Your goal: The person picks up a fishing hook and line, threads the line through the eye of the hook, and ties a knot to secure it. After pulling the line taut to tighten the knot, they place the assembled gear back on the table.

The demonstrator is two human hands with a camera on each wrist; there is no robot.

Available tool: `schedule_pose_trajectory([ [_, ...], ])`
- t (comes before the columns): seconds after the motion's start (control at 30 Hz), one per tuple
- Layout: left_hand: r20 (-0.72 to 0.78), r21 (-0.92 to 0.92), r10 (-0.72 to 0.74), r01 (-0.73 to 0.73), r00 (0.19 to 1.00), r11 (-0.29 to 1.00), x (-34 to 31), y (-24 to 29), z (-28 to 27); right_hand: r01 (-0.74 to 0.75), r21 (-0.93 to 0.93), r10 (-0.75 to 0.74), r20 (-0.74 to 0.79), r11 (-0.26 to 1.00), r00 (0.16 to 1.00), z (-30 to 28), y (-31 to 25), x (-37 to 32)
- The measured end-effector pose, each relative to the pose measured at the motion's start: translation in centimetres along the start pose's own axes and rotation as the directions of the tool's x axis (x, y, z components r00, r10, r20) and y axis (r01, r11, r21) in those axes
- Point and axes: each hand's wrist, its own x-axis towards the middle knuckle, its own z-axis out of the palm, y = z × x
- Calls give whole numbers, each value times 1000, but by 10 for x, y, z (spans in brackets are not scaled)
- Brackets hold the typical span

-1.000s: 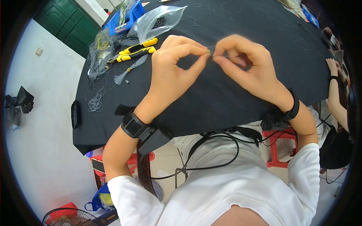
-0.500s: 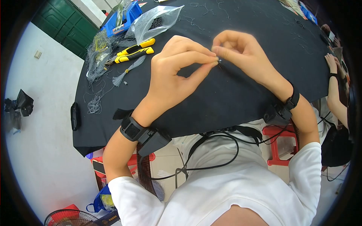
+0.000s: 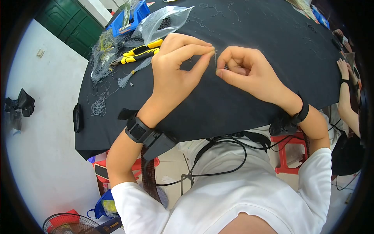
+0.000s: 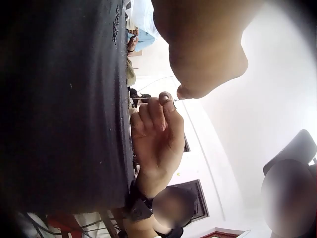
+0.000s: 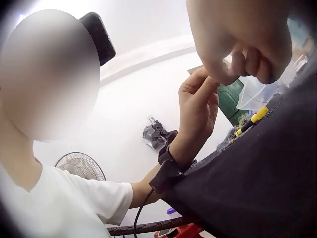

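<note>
My left hand pinches the end of a thin pale thread between thumb and forefinger, above the table. Lower and to the right, my right hand pinches the same thread, its other fingers curled in toward the palm. A short taut stretch runs between both sets of fingertips. In the left wrist view, a small pale bit shows at the meeting fingertips beside my right hand, and a loose strand arcs behind. The right wrist view shows my left hand partly hidden behind my right hand.
On the black-covered table lie yellow-and-black pliers, a tied thread bundle and a loose tangle. Behind them are a clear bag of dark bits and a blue bin. Another person's arm rests at the right edge.
The left hand moved right, then back left and up. The right hand lifted away, then came down lower; the thread now runs downward between the fingertips.
</note>
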Motion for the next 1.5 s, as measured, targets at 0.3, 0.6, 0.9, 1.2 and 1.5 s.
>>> schedule_pose_trajectory([
  [0.3, 39, -49, -29, 31, 999, 998, -2, -1, 4, 208, -275, -277, -240, 939, 931, -10, -6, 4],
  [0.6, 122, -167, -1, 21, 993, 986, 1, 9, 4, 199, -253, -265, -263, 947, 928, -19, 9, 14],
  [0.9, 77, -166, 12, 1, 997, 986, 0, 7, 1, -23, 94, 32, -98, 995, 995, -14, 25, 14],
  [1.2, -49, -62, 3, -6, 999, 998, 1, -3, 5, -94, 183, 93, 13, 979, 996, 0, 12, 6],
  [1.5, 22, -77, -25, 26, 999, 997, -1, 0, 5, 230, -205, -271, -199, 951, 942, -2, -4, 2],
])
